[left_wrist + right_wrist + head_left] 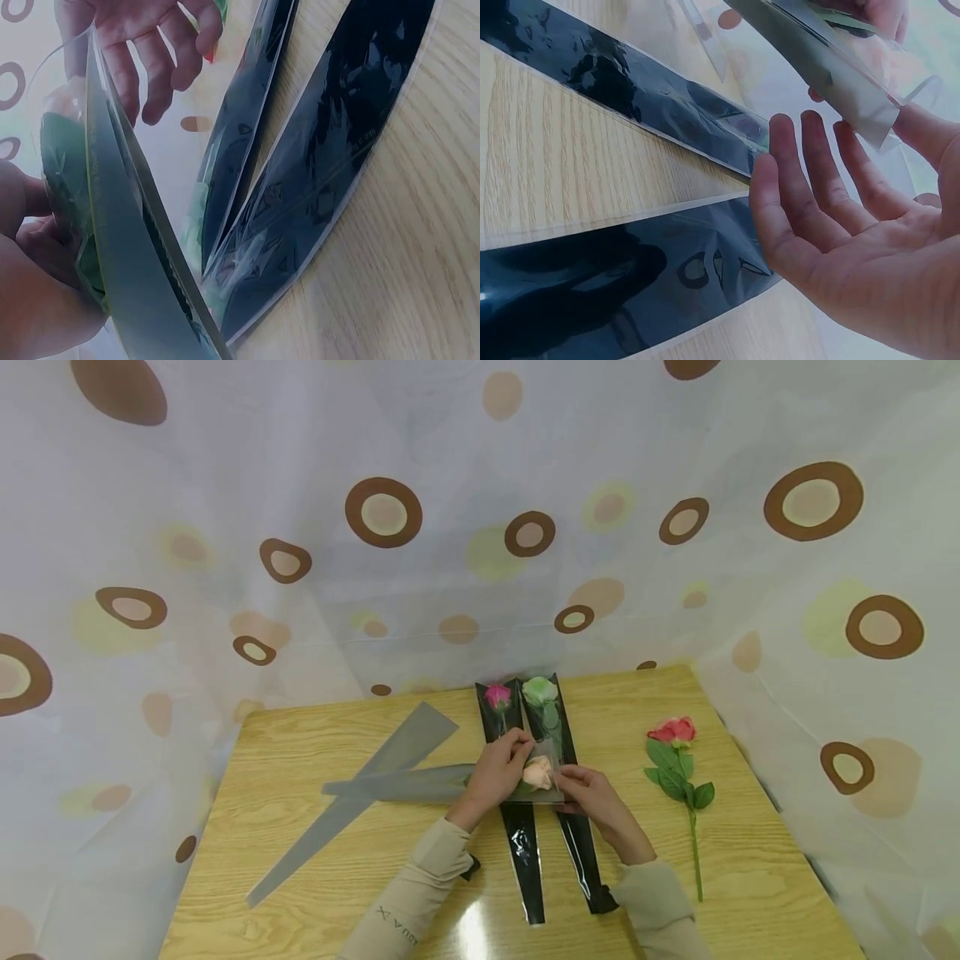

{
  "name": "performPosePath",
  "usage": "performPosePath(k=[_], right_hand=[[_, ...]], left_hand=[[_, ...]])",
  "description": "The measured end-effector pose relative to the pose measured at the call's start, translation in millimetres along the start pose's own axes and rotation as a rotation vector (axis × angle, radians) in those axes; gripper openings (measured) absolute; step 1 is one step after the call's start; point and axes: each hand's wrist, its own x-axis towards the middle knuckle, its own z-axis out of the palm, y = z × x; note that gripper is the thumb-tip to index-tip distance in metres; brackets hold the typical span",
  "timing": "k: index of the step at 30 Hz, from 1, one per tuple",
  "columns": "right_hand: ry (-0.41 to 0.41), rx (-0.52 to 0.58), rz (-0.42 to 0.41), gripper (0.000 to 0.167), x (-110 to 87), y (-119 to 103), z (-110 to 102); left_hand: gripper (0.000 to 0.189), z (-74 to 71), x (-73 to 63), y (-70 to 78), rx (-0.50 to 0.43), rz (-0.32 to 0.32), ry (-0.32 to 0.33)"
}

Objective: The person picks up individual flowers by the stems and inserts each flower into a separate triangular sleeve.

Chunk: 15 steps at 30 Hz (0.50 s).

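In the head view my left hand (495, 772) grips a grey plastic flower sleeve (427, 783) near its wide end, with its curled fingers on the clear front. Inside the sleeve lies a peach rose (537, 772); its green leaves (67, 165) show through the plastic in the left wrist view. My right hand (847, 202) is at the sleeve's mouth, its thumb at the corner of the rim and its other fingers loosely spread below. The sleeve is held crosswise over two black sleeves, one with a magenta rose (498, 697), the other with a pale green rose (540, 692).
A second grey sleeve (315, 843) lies flat and slanted under the held one's narrow end. To the right lies a bare coral-pink rose (673, 732) with a leafy stem. The wooden table (757, 860) meets a patterned curtain (450, 577) at its back and sides.
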Motion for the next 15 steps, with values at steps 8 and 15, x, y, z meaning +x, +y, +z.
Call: performPosePath(k=[8,15], right_hand=[[-0.001,0.07,0.021,0.054,-2.9,4.0,-0.2],[-0.014,0.163,0.045,0.062,-5.4,9.5,-0.9]], left_hand=[[0.025,-9.0,7.0,-1.3,0.004,0.041,-0.052],[0.025,-14.9,14.3,-0.9,0.058,0.027,-0.123]])
